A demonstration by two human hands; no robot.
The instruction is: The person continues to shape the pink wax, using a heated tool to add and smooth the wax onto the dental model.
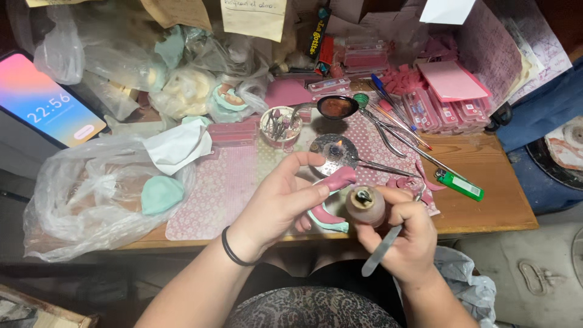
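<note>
**Two hands at a crowded wooden bench**

The left hand curls its fingers around a pink and mint-green wax piece, thumb and forefinger pressed on the pink upper part, holding it just above the near edge of the table. The right hand is closed around a thin metal tool, whose flat blade points down toward the lap, and also grips a small brownish burner jar that sits touching the wax piece.

The table is wooden and covered in its middle by a pink patterned mat. On the mat, just beyond the hands, lies a metal spoon with a small flame in its bowl. A green lighter lies to the right on bare wood. Further back stand a small cup of burs, a dark dish of reddish wax, pliers and stacked pink boxes. At the left, clear plastic bags hold mint-green moulds, and a lit phone leans at the far left. Paper notes hang along the back. A grey floor shows to the right of the bench.
</note>
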